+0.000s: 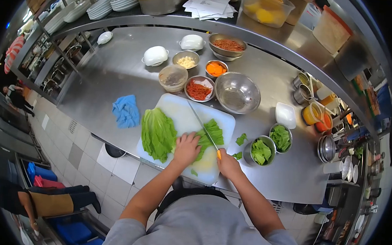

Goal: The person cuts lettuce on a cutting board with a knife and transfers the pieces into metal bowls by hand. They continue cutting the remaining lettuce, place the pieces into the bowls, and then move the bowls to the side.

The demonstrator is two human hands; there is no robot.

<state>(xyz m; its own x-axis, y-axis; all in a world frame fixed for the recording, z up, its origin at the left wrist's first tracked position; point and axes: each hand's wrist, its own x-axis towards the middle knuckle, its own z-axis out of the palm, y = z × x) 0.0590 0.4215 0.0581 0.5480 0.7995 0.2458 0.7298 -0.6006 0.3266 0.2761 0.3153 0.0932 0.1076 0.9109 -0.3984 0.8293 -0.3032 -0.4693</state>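
My right hand [230, 164] is closed around the orange handle of a kitchen knife [203, 126]. Its long blade lies across cut lettuce leaves [212, 132] on a white cutting board [223, 117]. Just left of the blade, my left hand [187, 148] presses down on the leaves with bent fingers, holding them against the board. A larger heap of whole lettuce leaves [156, 136] covers the board's left side. Small lettuce scraps [241, 139] lie by the board's right edge. Cut lettuce fills two metal containers [262, 151] to the right.
A blue cloth [126, 111] lies left of the board. Behind it stand an empty metal bowl [237, 92], a bowl of red strips [199, 89], sliced carrots [216, 69] and a lidded tub [173, 78]. A steel shelf [166, 21] spans the far side. Other people stand at left.
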